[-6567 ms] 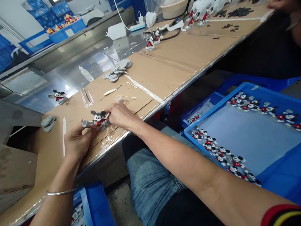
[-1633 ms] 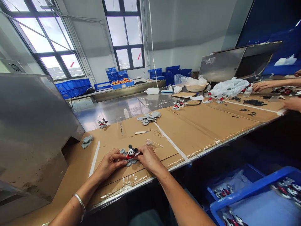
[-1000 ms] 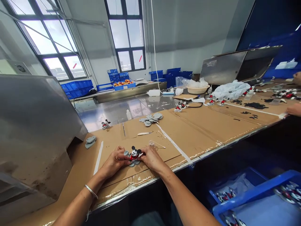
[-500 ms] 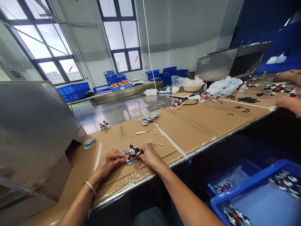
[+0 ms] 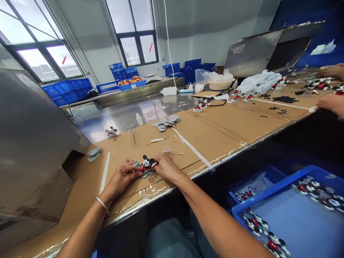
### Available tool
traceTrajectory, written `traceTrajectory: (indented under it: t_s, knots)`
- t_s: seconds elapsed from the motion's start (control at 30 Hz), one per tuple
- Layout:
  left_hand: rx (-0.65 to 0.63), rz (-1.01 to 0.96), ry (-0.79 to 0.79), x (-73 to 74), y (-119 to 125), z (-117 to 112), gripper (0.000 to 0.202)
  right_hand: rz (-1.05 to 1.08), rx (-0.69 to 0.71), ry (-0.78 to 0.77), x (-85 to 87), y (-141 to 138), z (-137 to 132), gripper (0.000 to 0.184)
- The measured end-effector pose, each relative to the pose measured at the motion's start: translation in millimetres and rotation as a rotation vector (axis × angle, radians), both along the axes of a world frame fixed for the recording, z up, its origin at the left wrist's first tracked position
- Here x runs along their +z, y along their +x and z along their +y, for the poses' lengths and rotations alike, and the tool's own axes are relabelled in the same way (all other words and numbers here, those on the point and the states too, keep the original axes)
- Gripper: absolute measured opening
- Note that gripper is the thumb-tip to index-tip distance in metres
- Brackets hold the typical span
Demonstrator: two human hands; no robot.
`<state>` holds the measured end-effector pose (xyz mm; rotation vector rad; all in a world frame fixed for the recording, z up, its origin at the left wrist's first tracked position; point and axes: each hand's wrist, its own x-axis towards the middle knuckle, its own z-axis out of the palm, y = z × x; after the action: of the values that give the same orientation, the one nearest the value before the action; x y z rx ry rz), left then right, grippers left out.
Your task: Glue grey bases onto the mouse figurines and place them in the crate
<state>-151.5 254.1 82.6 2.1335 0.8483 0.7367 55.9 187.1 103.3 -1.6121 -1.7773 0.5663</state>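
Note:
A small Mickey Mouse figurine [image 5: 146, 164], black, white and red on a grey base, stands on the cardboard between my two hands. My left hand [image 5: 124, 176] grips its left side low down, fingers closed. From the right, my right hand [image 5: 166, 165] pinches the figure near its arm; the fingertips are partly hidden. Just beyond lie a small clear cup [image 5: 167, 150], a cotton swab [image 5: 179, 139] and a craft knife [image 5: 158, 140]. Farther back is a pile of grey bases [image 5: 166, 122], and more grey bases [image 5: 94, 153] lie at the left.
A metal box [image 5: 32, 143] stands at the left. Blue bins [image 5: 271, 200] with figurines sit below the table edge at the right. Another person's hand [image 5: 331, 104] works at the far right. A figurine [image 5: 111, 132] and a white bottle [image 5: 139, 119] stand at the back.
The camera view has tilted down and shifted, so the scene sits higher and slightly left. Both hands stay on the figurine, with little other movement.

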Motion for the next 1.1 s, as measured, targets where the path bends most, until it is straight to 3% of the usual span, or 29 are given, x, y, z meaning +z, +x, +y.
traceTrajectory:
  t_s: [0.23,0.5,0.77,1.1]
  knots:
    - [0.014,0.003,0.025,1.2,1.5,-3.8,0.025,-0.024,0.039,0.009,-2.9,2.6,3.9,0.005]
    - [0.021,0.058,0.108,2.6,2.2,-8.2,0.026,-0.050,0.079,0.042,-4.4,1.3,1.2,0.023]
    - [0.016,0.091,0.162,6.9,2.9,-13.1,0.027,-0.045,0.097,0.060,-0.1,0.3,-1.2,0.010]
    - [0.054,0.085,0.119,6.3,4.0,-14.9,0.029,-0.030,0.079,0.077,1.2,-2.0,-4.1,0.019]
